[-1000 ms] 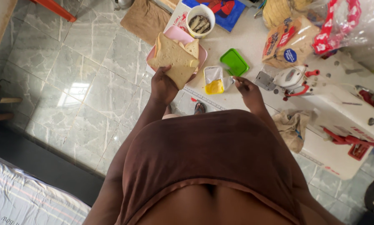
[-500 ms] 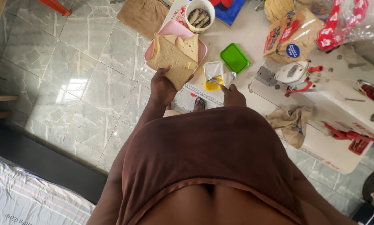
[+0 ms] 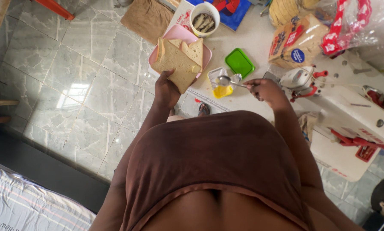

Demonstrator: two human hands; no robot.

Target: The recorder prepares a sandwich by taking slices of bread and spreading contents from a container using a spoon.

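The left hand [image 3: 166, 89] grips a bread slice [image 3: 176, 64] by its near edge, held over the pink plate [image 3: 181, 35]; pinched that thinly, it could tear or droop. The right hand [image 3: 266, 90] pinches a spoon [image 3: 226, 80] above the open margarine tub [image 3: 219, 83]; a tilt could drip spread onto the white table [image 3: 251, 42] beside the green lid [image 3: 239, 63].
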